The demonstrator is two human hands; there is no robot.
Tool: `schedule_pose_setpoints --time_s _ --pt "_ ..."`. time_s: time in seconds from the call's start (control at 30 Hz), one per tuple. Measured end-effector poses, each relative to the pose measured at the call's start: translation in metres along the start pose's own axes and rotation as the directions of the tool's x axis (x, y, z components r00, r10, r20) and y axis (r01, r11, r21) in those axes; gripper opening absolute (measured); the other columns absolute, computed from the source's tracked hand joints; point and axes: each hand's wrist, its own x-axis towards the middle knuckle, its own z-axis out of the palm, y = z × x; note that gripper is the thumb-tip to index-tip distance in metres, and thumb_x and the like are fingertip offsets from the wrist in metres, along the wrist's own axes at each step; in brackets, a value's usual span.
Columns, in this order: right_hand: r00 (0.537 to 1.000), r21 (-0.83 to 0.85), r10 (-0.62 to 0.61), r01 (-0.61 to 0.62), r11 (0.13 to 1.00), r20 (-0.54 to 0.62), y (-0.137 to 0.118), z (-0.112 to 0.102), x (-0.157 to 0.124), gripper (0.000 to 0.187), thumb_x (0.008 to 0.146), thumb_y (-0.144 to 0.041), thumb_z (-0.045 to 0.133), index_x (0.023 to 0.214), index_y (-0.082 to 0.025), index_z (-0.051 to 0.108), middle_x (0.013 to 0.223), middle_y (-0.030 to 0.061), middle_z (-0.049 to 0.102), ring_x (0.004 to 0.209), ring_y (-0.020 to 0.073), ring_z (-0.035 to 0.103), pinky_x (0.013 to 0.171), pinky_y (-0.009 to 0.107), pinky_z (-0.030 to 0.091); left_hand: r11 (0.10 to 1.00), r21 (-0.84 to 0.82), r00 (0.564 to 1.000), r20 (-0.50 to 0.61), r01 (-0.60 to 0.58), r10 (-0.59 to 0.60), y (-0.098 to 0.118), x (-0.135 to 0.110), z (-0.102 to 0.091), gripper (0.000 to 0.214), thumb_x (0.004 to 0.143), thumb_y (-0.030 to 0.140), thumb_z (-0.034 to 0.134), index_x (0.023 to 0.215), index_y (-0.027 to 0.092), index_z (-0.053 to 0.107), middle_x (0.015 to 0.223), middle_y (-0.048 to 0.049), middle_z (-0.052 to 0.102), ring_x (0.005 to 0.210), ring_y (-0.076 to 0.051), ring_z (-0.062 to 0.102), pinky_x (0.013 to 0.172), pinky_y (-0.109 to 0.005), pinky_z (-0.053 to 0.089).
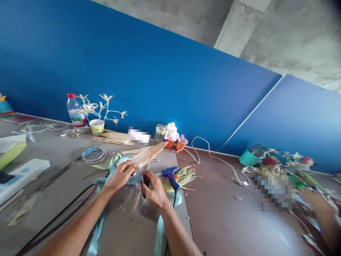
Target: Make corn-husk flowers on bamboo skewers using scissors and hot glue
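Note:
My left hand (121, 175) pinches the near end of a long dried corn husk (149, 153) that points away to the upper right over the table. My right hand (153, 188) is closed round the handles of a pair of scissors (140, 176), whose blades meet the husk just beside my left fingers. Both hands work above a light blue ribbon (99, 224) and small husk scraps on the grey table (66, 185).
A blue glue gun (170, 176) lies right of my hands beside shredded husk strips (185, 175). At the back stand a water bottle (76, 112), a yellow cup with a husk-flower branch (97, 125) and orange cups (177, 143). Another person's hand (318, 201) rests at the right.

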Motion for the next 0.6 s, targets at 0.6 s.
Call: schedule_pose_setpoints --time_s 0.6 --pt "0.995 -0.011 -0.089 0.089 0.996 0.040 0.002 -0.001 0.001 0.023 0.073 -0.017 0.056 0.090 -0.022 0.073 0.068 -0.0001 0.066 0.058 0.0140 0.052 0.056 0.023 0.039 0.999 -0.033 0.991 0.127 -0.025 0.029 -0.006 0.004 -0.014 0.030 0.076 0.043 0.054 0.058 0.021 0.048 0.058 0.0013 0.047 0.058 -0.014 0.040 0.059 -0.027 0.034"
